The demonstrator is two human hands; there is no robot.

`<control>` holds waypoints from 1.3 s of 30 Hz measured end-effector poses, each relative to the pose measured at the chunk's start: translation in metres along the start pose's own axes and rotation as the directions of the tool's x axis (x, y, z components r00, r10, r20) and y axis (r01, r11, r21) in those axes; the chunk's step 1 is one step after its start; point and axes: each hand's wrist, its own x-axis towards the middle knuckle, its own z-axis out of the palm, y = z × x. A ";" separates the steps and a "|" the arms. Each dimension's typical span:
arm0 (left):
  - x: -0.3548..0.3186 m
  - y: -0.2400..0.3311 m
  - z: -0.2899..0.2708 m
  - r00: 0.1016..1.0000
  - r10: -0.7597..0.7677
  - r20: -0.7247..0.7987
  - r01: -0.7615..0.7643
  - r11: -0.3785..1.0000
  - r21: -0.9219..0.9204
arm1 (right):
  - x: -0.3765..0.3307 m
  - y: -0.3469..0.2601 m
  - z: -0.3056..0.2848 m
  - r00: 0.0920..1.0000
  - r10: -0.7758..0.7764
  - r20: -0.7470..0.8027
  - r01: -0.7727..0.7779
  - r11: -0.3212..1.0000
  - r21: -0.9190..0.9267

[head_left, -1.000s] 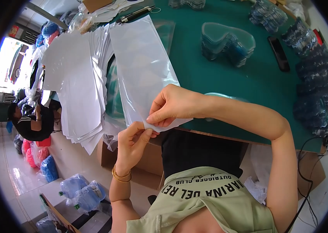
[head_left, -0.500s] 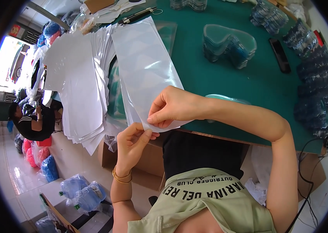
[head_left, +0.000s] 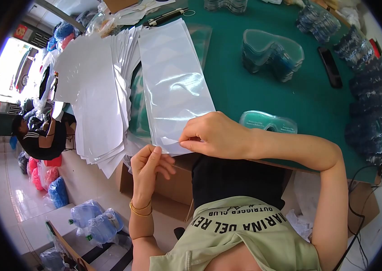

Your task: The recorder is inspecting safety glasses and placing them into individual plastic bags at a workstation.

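A long glossy clear film sheet on white backing [head_left: 177,63] lies on the green tabletop, over other sheets. At its near edge my right hand [head_left: 216,135] is closed in a pinch on a lifted corner of the film. Just left of it, by the sheet's near left corner, my left hand [head_left: 146,169] has its fingers apart and holds nothing; its thumb tip is close to the edge. Beyond my right forearm lies a clear goggle-shaped lens [head_left: 254,118], partly hidden by that arm. A stack of similar clear lenses [head_left: 272,52] stands farther off.
Left of the film is a fanned pile of white sheets [head_left: 94,99]. A black phone-like device [head_left: 330,67] and more stacked lenses [head_left: 372,95] occupy the right side. A pen [head_left: 168,17] lies at the back. Another person [head_left: 42,137] sits far left. Cables hang at the right edge.
My left hand has let go of the sheet's corner and opened, dropping slightly away. My right hand has shifted a little right, uncovering the lens behind the forearm. The view has moved slightly.
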 end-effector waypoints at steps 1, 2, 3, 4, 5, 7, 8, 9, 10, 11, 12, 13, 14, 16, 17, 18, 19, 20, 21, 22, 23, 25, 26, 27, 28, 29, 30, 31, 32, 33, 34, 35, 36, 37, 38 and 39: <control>-0.002 -0.002 -0.009 0.998 0.024 -0.050 -0.016 0.987 0.160 | -0.002 0.004 0.005 0.993 -0.093 -0.069 0.088 0.993 -0.073; -0.004 -0.002 -0.015 0.994 0.055 -0.097 -0.022 0.949 0.316 | -0.004 0.003 0.007 0.986 -0.146 -0.076 0.131 0.975 -0.179; -0.004 0.000 -0.019 0.994 0.055 -0.098 -0.021 0.949 0.316 | -0.006 0.001 0.008 0.977 -0.199 -0.078 0.169 0.943 -0.287; -0.005 0.002 -0.022 0.993 0.087 -0.086 -0.064 0.970 0.235 | -0.007 0.000 0.011 0.958 -0.275 -0.078 0.224 0.893 -0.390; -0.007 0.005 -0.023 0.990 0.120 -0.077 -0.107 0.983 0.152 | -0.008 -0.001 0.013 0.958 -0.276 -0.076 0.227 0.893 -0.389; -0.003 0.023 -0.007 0.998 -0.065 -0.007 0.066 0.989 0.135 | -0.011 0.000 0.017 0.927 -0.375 -0.023 0.307 0.793 -0.527; 0.003 0.024 -0.003 0.993 -0.117 0.028 0.113 0.988 0.106 | -0.012 0.000 0.017 0.908 -0.419 0.006 0.340 0.729 -0.595; 0.007 0.026 -0.002 0.984 -0.167 0.062 0.162 0.983 0.082 | -0.012 0.001 0.020 0.883 -0.469 0.012 0.384 0.708 -0.592; 0.010 0.026 -0.004 0.984 -0.166 0.060 0.161 0.984 0.083 | -0.013 0.002 0.023 0.876 -0.482 0.014 0.390 0.692 -0.607; 0.013 0.026 -0.007 0.976 -0.195 0.096 0.189 0.980 0.068 | -0.014 0.003 0.026 0.869 -0.494 0.015 0.395 0.676 -0.622; 0.016 0.025 -0.009 0.965 -0.224 0.137 0.219 0.974 0.054 | -0.014 0.003 0.026 0.871 -0.491 0.015 0.392 0.676 -0.624; 0.018 0.024 -0.010 0.964 -0.226 0.141 0.220 0.974 0.054 | -0.015 0.003 0.026 0.874 -0.484 0.027 0.391 0.671 -0.630; 0.020 0.023 -0.011 0.966 -0.210 0.152 0.200 0.977 0.079 | -0.015 0.003 0.026 0.878 -0.477 0.038 0.390 0.666 -0.636; 0.022 0.024 -0.009 0.966 -0.209 0.152 0.195 0.976 0.102 | -0.014 0.005 0.024 0.873 -0.486 0.038 0.395 0.661 -0.638; 0.023 0.023 -0.009 0.966 -0.208 0.156 0.194 0.976 0.101 | -0.015 0.006 0.026 0.873 -0.487 0.035 0.393 0.659 -0.641; 0.022 0.022 -0.010 0.966 -0.205 0.157 0.188 0.975 0.117 | -0.015 0.006 0.028 0.873 -0.487 0.036 0.394 0.658 -0.641; 0.022 0.022 -0.011 0.966 -0.203 0.159 0.183 0.974 0.133 | -0.015 0.007 0.030 0.864 -0.502 0.045 0.402 0.633 -0.662; 0.023 0.021 -0.012 0.969 -0.189 0.159 0.170 0.977 0.128 | -0.014 0.007 0.031 0.855 -0.516 0.054 0.409 0.607 -0.681; 0.023 0.021 -0.011 0.969 -0.188 0.161 0.169 0.977 0.127 | -0.014 0.005 0.030 0.852 -0.519 0.065 0.415 0.595 -0.688; 0.023 0.022 -0.010 0.969 -0.193 0.155 0.174 0.976 0.128 | -0.015 0.004 0.029 0.849 -0.523 0.075 0.420 0.582 -0.696; 0.022 0.022 -0.009 0.969 -0.198 0.150 0.179 0.975 0.128 | -0.016 0.004 0.029 0.846 -0.526 0.085 0.426 0.570 -0.703; 0.022 0.020 -0.007 0.968 -0.205 0.147 0.184 0.972 0.146 | -0.015 0.008 0.032 0.852 -0.520 0.066 0.415 0.592 -0.690; 0.022 0.019 -0.007 0.973 -0.178 0.144 0.155 0.975 0.163 | -0.015 0.010 0.033 0.856 -0.514 0.046 0.405 0.614 -0.677; 0.020 0.017 -0.007 0.978 -0.151 0.141 0.125 0.976 0.180 | -0.014 0.007 0.026 0.904 -0.423 0.069 0.386 0.734 -0.558; 0.020 0.013 -0.011 0.978 -0.151 0.143 0.126 0.976 0.175 | -0.013 0.004 0.026 0.962 -0.273 -0.009 0.252 0.900 -0.356; 0.018 0.013 -0.010 0.978 -0.153 0.142 0.127 0.976 0.177 | -0.011 0.001 0.027 0.994 -0.102 -0.047 0.096 0.988 -0.123; 0.017 0.012 -0.008 0.981 -0.123 0.153 0.088 0.972 0.218 | -0.003 -0.002 0.019 0.992 0.126 0.022 -0.128 0.985 0.118; 0.017 0.012 -0.006 0.982 -0.094 0.165 0.049 0.965 0.258 | 0.003 -0.001 0.016 0.992 0.128 0.020 -0.129 0.985 0.118; 0.018 0.012 -0.005 0.978 -0.098 0.183 0.046 0.962 0.270 | 0.009 0.001 0.013 0.951 0.292 0.103 -0.309 0.890 0.335; 0.018 0.013 -0.002 0.978 -0.094 0.189 0.040 0.962 0.271 | 0.013 0.001 0.010 0.881 0.421 0.215 -0.469 0.720 0.512; 0.018 0.014 0.001 0.973 -0.071 0.221 0.007 0.961 0.275 | 0.016 0.000 0.011 0.877 0.412 0.248 -0.479 0.698 0.533; 0.018 0.014 0.003 0.966 -0.048 0.252 -0.025 0.960 0.278 | 0.018 0.003 0.012 0.878 0.414 0.241 -0.476 0.701 0.531; 0.019 0.014 0.004 0.963 -0.047 0.266 -0.031 0.959 0.280 | 0.020 0.007 0.014 0.871 0.408 0.274 -0.490 0.673 0.555; 0.020 0.014 0.004 0.962 -0.044 0.268 -0.035 0.959 0.282 | 0.022 0.011 0.014 0.863 0.401 0.306 -0.503 0.644 0.576; 0.020 0.014 0.005 0.966 -0.051 0.255 -0.028 0.955 0.297 | 0.023 0.014 0.014 0.848 0.416 0.328 -0.528 0.610 0.591; 0.019 0.013 0.004 0.969 -0.059 0.240 -0.019 0.950 0.311 | 0.023 0.015 0.013 0.849 0.415 0.326 -0.526 0.612 0.591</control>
